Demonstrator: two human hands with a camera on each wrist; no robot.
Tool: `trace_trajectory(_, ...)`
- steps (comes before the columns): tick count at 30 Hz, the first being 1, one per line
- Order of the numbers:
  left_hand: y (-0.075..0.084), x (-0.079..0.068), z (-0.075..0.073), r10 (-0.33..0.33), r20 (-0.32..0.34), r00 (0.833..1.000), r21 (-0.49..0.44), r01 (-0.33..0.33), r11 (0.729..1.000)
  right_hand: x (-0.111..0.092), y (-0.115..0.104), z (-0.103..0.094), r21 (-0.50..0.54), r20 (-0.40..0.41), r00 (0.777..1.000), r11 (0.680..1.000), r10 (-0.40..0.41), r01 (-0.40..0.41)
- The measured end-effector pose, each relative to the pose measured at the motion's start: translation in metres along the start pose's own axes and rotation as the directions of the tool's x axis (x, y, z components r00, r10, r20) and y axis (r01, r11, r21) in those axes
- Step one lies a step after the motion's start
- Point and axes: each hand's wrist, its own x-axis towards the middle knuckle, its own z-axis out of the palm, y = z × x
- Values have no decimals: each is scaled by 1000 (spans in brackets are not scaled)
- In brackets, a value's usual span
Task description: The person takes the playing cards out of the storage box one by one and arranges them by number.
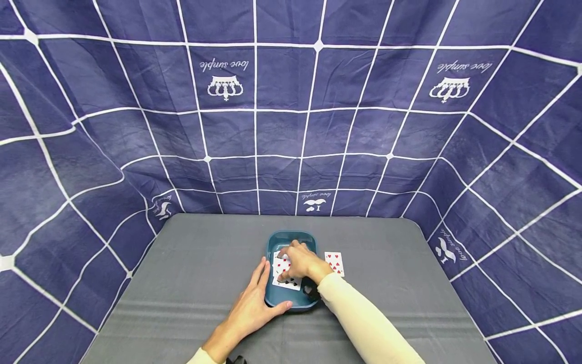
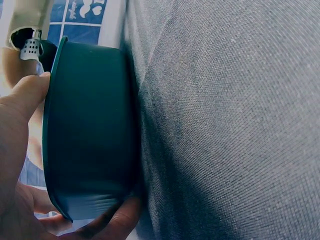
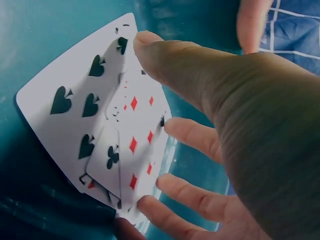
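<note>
A blue-green plastic tub [image 1: 291, 298] stands on the grey table. My left hand [image 1: 250, 306] holds it at the near left corner, its thumb on the near rim and its fingers along the left wall; the left wrist view shows the thumb [image 2: 35, 90] at the rim. Several overlapping playing cards [image 3: 135, 145], with spades, clubs and diamonds, lie face up inside the tub. My right hand [image 1: 303, 260] reaches in over them with spread fingers. In the right wrist view, its thumb [image 3: 165, 55] rests at one corner and the other fingertips touch the cards' edge.
A heart playing card [image 1: 335, 263] lies face up on the table [image 1: 386, 298], just right of the tub. A dark blue cloth [image 1: 282, 136] with white grid lines hangs behind the table and along both sides.
</note>
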Motion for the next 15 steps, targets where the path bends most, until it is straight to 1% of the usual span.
trace_trajectory(8, -1, -1, 2, 5, -3, 1000, -2, -5, 1000, 3, -2, 8, -82, -14, 1000, 997, 6, -7)
trace_trajectory(15, 0, -1, 1, -5, -1, 1000, 1, 5, 1000, 5, 0, 10, -57, -16, 999, 998, -33, 32)
